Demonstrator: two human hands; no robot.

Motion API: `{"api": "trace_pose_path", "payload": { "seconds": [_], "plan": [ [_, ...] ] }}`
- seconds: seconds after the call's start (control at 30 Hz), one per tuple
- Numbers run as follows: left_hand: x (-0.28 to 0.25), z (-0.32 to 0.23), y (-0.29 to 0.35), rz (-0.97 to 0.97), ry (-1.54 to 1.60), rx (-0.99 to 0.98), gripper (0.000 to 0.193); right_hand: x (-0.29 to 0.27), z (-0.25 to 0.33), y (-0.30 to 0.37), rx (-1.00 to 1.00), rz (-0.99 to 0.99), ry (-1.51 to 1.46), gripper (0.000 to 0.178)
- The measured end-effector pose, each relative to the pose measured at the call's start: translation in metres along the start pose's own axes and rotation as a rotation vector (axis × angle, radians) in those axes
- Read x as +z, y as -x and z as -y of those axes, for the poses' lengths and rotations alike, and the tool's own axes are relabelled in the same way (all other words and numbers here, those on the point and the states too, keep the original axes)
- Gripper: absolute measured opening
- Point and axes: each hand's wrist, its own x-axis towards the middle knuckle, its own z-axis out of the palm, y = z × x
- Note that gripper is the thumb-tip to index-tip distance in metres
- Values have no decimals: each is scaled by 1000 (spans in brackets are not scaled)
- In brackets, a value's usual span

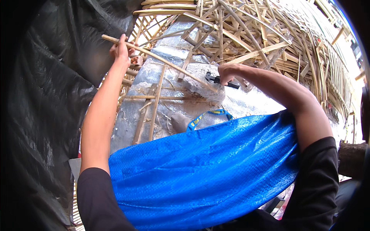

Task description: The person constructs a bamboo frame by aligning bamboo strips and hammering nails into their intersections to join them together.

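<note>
nearest, a glossy blue tarp [200, 173] with a fine woven grain sags in broad creases across the person's lap. just past its edge curve a flat blue-and-yellow strap [216, 112] and a smooth, rounded grey lump [179, 122]. beyond lies a crinkled silvery sheet [127, 115], dusty and strewn with thin fibrous slats [157, 104]. on it sits a rough, pale, crusty block [198, 73]. the slim, straight, tan stick [165, 63] slants over the sheet, its lower end at the block. beside that end the right hand [228, 73] is closed around a hard black tool [220, 80] with a hooked head. the left hand [123, 51] pinches the stick near its upper end. to the left hangs wrinkled black plastic [50, 77]; farthest, flat split strips [239, 34] pile up in a jagged tangle.
</note>
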Motion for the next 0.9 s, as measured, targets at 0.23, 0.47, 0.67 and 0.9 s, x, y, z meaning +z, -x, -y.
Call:
{"api": "trace_pose_path", "payload": {
  "seconds": [0.23, 0.47, 0.67, 0.9],
  "plan": [
    [27, -24, 16, -37, -3, 148, 30, 13, -19, 2, 56, 37, -256, 28],
    [30, -31, 15, 90, -46, 207, 37, 42, -33, -21, 51, -9, -143, 14],
    [45, -62, 5, -23, 47, 223, 51, 41, -28, 3, 7, -50, -266, 41],
    [65, -116, 29, 295, -147, 506, 63, 58, -40, -16, 5, -133, -379, 33]
  ]
}}
